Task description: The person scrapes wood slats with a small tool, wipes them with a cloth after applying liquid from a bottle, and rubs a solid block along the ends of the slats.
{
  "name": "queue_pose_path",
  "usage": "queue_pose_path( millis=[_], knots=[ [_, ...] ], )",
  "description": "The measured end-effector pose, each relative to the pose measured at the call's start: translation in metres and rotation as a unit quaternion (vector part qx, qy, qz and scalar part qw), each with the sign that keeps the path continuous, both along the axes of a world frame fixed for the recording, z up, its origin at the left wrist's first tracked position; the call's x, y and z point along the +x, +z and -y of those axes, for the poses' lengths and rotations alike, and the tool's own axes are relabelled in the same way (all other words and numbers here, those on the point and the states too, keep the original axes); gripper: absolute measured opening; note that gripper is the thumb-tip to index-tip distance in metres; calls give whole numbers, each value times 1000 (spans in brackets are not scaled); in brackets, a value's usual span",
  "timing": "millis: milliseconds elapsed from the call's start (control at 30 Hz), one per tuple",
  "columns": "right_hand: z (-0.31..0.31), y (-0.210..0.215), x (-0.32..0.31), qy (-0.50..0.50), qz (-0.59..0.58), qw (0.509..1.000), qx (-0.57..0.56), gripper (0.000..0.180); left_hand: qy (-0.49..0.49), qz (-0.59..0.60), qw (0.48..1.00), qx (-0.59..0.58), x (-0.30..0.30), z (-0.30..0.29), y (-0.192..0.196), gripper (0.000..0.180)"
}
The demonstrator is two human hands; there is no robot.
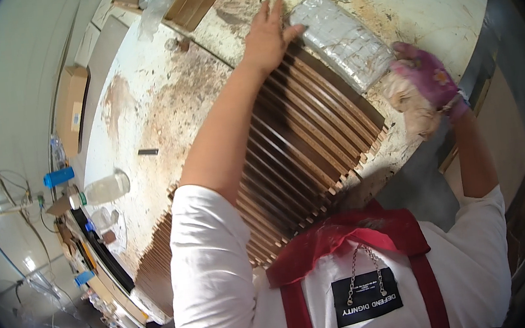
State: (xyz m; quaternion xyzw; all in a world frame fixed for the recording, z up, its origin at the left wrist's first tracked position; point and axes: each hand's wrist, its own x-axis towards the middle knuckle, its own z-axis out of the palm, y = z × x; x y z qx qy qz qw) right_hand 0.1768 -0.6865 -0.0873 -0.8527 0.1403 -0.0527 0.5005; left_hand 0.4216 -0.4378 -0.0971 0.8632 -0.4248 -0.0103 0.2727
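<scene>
- Lying side by side close to the near edge of the table [432,2], the brown slats [302,140] form a ribbed row; more of them run on toward the near left corner, partly behind the left sleeve.
- Toward the table's right edge, the right hand [429,77], in a purple flowered glove, is curled around bunched beige cloth [415,108]; its fingertips come close to one end of the grey block.
- The grey block [345,38], a flat slab wrapped in shiny film or tape, lies just past the slats, between the two hands.
- The left hand [266,37], bare, reaches over the far ends of the slats, fingers spread and thumb out beside a corner of the grey block; nothing shows in its grasp, and whether the thumb touches the block cannot be told.
- By the table's left edge, a clear bottle [107,189] lies on its side near a clear tub [103,219]; their contents cannot be made out.
- Beyond that edge stands a cardboard box [71,111], its inside hidden.
- At the far edge, a crumpled clear bag [156,11] lies beside a brown board [200,1].
</scene>
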Motion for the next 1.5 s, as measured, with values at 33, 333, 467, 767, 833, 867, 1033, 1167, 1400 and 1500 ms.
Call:
queue_pose_path(
  millis=[33, 333, 467, 767, 833, 867, 1033, 1167, 1400, 1500],
  knots=[
    [15, 4, -9, 6, -2, 1000, 0, 51, 17, -12, 999, -48, -1, -12, 5, 66],
    [-67, 65, 50, 221, 271, 897, 271, 93, 98, -461, 860, -198, -119, -52, 104, 62],
    [-119, 23, 66, 101, 182, 952, 226, 81, 123, -615, 723, -290, -152, -34, 108, 48],
    [-134, 12, -43, 44, -9, 935, -351, 104, -16, 55, 997, 45, -142, -45, 73, 57],
    [-139, 6, -42, 19, -13, 958, -285, 107, -167, 116, 973, 109, -173, -37, 54, 47],
    [-140, 1, -45, 18, -29, 955, -295, 109, -174, 97, 971, 133, -172, -32, 58, 46],
    [-156, -19, -62, 14, -55, 933, -355, 108, -208, 166, 961, 80, -148, -24, 36, 43],
    [-160, -11, -60, 1, -52, 938, -344, 103, -127, 139, 974, 128, -108, -31, 19, 45],
    [-161, -20, -58, -17, -37, 950, -308, 101, 25, 82, 996, 23, -44, -40, 53, 34],
    [-160, -13, -56, -6, -93, 959, -267, 103, -273, 134, 949, 84, -135, -46, 41, 44]
  ],
)
